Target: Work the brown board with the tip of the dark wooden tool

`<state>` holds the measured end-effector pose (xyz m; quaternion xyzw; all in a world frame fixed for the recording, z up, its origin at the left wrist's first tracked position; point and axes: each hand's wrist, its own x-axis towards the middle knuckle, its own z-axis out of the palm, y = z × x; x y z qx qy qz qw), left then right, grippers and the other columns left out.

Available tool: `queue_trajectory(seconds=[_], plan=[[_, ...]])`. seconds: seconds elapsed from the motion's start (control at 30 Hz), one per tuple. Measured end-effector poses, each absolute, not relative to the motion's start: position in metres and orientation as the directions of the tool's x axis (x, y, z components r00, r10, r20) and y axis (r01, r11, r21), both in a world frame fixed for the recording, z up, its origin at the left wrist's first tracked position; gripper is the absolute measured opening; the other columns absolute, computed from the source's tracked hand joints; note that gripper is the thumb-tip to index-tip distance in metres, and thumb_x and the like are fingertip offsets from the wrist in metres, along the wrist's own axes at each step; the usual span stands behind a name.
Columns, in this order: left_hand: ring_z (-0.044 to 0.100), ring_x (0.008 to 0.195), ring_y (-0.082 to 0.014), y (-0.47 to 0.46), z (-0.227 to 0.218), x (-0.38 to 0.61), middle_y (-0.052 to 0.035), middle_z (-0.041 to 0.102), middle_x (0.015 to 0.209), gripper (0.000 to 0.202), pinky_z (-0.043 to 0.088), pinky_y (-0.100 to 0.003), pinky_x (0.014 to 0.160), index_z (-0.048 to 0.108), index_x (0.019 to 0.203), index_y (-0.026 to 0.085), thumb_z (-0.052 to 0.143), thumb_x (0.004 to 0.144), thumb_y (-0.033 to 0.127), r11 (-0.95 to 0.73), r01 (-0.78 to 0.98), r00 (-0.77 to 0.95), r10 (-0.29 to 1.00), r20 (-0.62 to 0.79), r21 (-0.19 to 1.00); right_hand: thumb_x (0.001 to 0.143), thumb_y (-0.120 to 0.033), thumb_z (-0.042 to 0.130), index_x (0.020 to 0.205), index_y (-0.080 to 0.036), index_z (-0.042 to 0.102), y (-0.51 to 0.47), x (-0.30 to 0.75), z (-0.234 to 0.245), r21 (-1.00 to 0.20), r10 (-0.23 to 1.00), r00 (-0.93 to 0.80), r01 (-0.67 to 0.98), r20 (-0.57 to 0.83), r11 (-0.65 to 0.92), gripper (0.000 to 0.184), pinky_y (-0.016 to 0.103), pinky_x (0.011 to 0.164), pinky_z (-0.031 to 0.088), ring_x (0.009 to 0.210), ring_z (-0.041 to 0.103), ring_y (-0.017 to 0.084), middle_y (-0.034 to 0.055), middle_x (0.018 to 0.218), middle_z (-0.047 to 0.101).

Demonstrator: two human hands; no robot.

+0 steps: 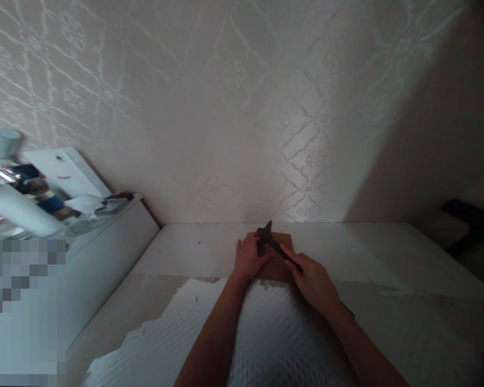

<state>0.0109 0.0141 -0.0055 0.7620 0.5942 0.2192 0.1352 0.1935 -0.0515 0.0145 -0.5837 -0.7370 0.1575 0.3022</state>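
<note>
A dark hammer [281, 250] is gripped by its handle in my right hand [315, 279], fingers wrapped round it. Its head is over the upper left part of a brown board [280, 273], close to the fingertips of my left hand [249, 259]. That left hand rests at the board's left edge, thumb stretched across the surface and fingers apart. The hammer head partly hides the index fingertip, and whether anything small is under it I cannot make out. The board lies on a white surface near the wall.
A patterned wall [226, 134] rises directly behind the white surface [347, 247]. To the left stands a white cabinet [105, 269], cluttered on top with a white box [70, 172] and a cup [8, 143]. White textured sheeting [177, 322] lies in front. A dark object [468, 226] is at far right.
</note>
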Motion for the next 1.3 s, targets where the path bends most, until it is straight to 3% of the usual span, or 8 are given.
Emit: queue_trajectory(seconds=[0.37, 0.63, 0.9, 1.3], plan=[[0.039, 0.129, -0.0243, 0.013, -0.003, 0.012, -0.0087, 0.045, 0.138, 0.048, 0.017, -0.051, 0.11, 0.046, 0.12, 0.024, 0.062, 0.079, 0.043, -0.254, 0.844, 0.195, 0.966, 0.17, 0.473, 0.091, -0.031, 0.037, 0.132, -0.03, 0.051, -0.051, 0.194, 0.016, -0.58, 0.947, -0.106, 0.768, 0.303, 0.271, 0.043, 0.028, 0.07, 0.046, 0.074, 0.062, 0.016, 0.0047, 0.089, 0.066], [0.037, 0.13, -0.0245, 0.013, -0.001, 0.012, -0.0087, 0.044, 0.139, 0.048, 0.017, -0.051, 0.11, 0.048, 0.118, 0.023, 0.064, 0.078, 0.045, -0.249, 0.842, 0.194, 0.967, 0.163, 0.479, 0.091, -0.033, 0.036, 0.134, -0.028, 0.049, -0.052, 0.194, 0.019, -0.619, 0.955, -0.093, 0.742, 0.283, 0.256, 0.044, 0.03, 0.073, 0.046, 0.074, 0.062, 0.017, 0.0047, 0.089, 0.066], [0.038, 0.129, -0.0242, 0.013, -0.001, 0.011, -0.0065, 0.043, 0.138, 0.033, 0.017, -0.053, 0.109, 0.056, 0.102, 0.024, 0.065, 0.078, 0.045, -0.257, 0.835, 0.204, 0.966, 0.16, 0.487, 0.091, -0.033, 0.037, 0.132, -0.025, 0.052, -0.053, 0.202, 0.018, -0.648, 0.968, -0.038, 0.736, 0.249, 0.195, 0.044, 0.031, 0.073, 0.048, 0.077, 0.063, 0.019, 0.0067, 0.09, 0.068], [0.037, 0.129, -0.0223, 0.013, 0.0, 0.011, -0.0047, 0.044, 0.137, 0.03, 0.016, -0.052, 0.11, 0.056, 0.102, 0.025, 0.064, 0.079, 0.044, -0.256, 0.832, 0.206, 0.966, 0.156, 0.492, 0.091, -0.032, 0.038, 0.131, -0.024, 0.052, -0.053, 0.204, 0.016, -0.63, 0.968, -0.021, 0.755, 0.251, 0.179, 0.043, 0.032, 0.079, 0.048, 0.084, 0.064, 0.019, 0.008, 0.096, 0.068]])
